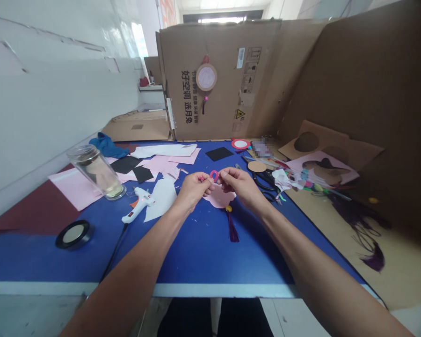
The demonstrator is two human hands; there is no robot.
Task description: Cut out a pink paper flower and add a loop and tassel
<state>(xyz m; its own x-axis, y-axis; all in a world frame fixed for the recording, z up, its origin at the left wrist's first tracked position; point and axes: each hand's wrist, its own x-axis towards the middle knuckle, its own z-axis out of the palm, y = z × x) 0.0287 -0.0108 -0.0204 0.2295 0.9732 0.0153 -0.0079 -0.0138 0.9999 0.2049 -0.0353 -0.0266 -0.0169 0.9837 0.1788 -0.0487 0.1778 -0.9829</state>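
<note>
Both my hands meet over the middle of the blue table (203, 252). My left hand (192, 188) and my right hand (239, 183) are each pinched on a small pink cord loop (214, 175) held between them. Under the hands lies a round pink paper piece (219, 197). A dark purple tassel (232, 228) with a yellow bead lies just below it, towards me.
A white glue gun (140, 204) and white paper lie left of my hands. A glass jar (96, 172), a black tape roll (73, 234), pink and black sheets sit further left. Scissors (264, 180) and craft scraps lie right. Cardboard walls (224, 79) stand behind.
</note>
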